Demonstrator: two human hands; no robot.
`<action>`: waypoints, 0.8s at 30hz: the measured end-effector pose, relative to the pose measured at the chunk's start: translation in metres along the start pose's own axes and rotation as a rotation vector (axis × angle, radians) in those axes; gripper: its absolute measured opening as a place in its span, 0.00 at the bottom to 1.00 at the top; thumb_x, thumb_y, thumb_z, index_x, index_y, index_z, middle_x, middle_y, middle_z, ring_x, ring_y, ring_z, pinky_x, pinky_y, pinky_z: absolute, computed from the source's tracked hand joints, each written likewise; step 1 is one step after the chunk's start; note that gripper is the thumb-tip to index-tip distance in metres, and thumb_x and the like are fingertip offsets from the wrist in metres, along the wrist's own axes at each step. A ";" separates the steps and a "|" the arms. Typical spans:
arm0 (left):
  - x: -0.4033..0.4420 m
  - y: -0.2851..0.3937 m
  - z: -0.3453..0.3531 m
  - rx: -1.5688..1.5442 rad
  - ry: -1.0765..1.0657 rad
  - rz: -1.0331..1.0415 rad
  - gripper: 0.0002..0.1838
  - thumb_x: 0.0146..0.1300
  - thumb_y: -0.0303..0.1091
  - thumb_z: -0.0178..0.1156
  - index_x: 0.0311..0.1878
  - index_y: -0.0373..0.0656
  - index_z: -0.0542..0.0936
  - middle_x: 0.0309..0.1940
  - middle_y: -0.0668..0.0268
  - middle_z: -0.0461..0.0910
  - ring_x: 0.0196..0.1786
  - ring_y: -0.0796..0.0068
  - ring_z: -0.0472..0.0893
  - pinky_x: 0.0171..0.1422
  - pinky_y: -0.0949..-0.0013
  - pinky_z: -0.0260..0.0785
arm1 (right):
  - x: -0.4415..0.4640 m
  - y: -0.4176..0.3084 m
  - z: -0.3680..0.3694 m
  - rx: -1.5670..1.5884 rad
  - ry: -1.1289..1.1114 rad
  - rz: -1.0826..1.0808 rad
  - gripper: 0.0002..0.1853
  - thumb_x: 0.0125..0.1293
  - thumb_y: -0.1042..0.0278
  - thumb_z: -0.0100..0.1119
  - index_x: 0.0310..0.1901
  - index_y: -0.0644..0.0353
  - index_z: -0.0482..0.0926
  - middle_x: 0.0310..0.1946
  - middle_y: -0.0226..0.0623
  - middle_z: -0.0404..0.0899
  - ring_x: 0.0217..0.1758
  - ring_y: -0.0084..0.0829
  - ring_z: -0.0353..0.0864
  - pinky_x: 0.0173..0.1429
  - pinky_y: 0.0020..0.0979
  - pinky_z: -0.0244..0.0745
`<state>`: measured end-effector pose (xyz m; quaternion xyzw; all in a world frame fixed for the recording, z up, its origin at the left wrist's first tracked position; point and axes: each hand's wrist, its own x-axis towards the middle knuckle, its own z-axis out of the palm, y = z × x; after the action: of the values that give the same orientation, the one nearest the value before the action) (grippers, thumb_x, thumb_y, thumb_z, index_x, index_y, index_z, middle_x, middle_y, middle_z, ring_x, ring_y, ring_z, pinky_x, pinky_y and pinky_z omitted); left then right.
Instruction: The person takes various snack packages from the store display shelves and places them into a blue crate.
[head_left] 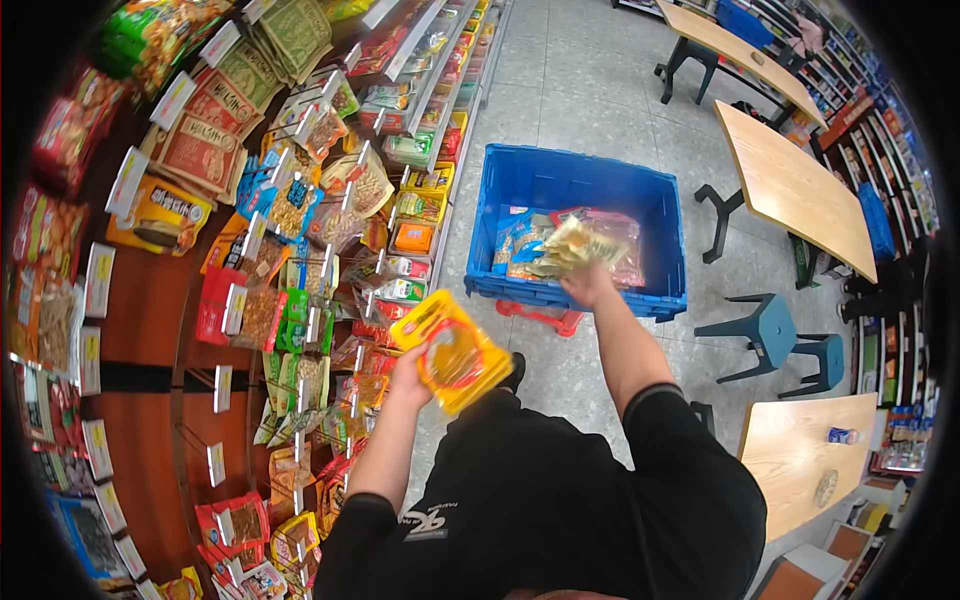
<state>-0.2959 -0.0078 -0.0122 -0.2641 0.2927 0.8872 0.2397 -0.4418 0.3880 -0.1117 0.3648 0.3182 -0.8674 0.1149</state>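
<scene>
My left hand point(408, 378) is closed on the edge of a yellow snack packet point(450, 350) with a clear round window showing brownish food. It holds the packet in front of my body, beside the shelf. My right hand point(590, 285) reaches over the near rim of a blue plastic crate point(670, 240), closed on a pale green-and-yellow packet point(572, 250) that is smeared by motion. Inside the crate lie a blue snack packet point(513, 240) and a pinkish packet point(625, 240). Whether the held packet touches them I cannot tell.
To the left stands a snack rack point(215, 400) with several hanging packets and price tags on prongs. The crate sits on a red base point(545, 318). On the right are wooden tables point(790, 190), teal stools point(768, 330) and another person's dark clothing point(885, 290).
</scene>
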 end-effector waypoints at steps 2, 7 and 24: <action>0.005 -0.018 0.013 -0.002 -0.008 -0.002 0.22 0.64 0.36 0.54 0.61 0.43 0.71 0.56 0.57 0.76 0.58 0.56 0.76 0.66 0.49 0.66 | 0.001 -0.017 -0.023 0.035 -0.095 0.006 0.33 0.73 0.45 0.32 0.72 0.59 0.48 0.74 0.42 0.47 0.77 0.42 0.46 0.74 0.49 0.49; 0.021 -0.054 0.048 0.002 -0.002 0.003 0.22 0.64 0.36 0.54 0.61 0.43 0.71 0.56 0.57 0.76 0.58 0.56 0.76 0.66 0.49 0.65 | 0.011 -0.058 -0.061 0.052 -0.165 0.019 0.36 0.74 0.45 0.34 0.73 0.60 0.41 0.76 0.44 0.39 0.79 0.43 0.39 0.75 0.51 0.47; -0.207 -0.180 -0.315 0.179 0.788 0.083 0.19 0.64 0.47 0.54 0.51 0.44 0.75 0.43 0.62 0.80 0.43 0.65 0.79 0.48 0.58 0.73 | -0.109 0.180 -0.144 -1.217 -0.151 0.033 0.14 0.64 0.52 0.55 0.44 0.51 0.74 0.37 0.28 0.77 0.38 0.30 0.76 0.39 0.34 0.69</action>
<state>0.0666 -0.1385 -0.1734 -0.5501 0.4485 0.6980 0.0951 -0.2065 0.3371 -0.1960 0.1763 0.7417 -0.5517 0.3382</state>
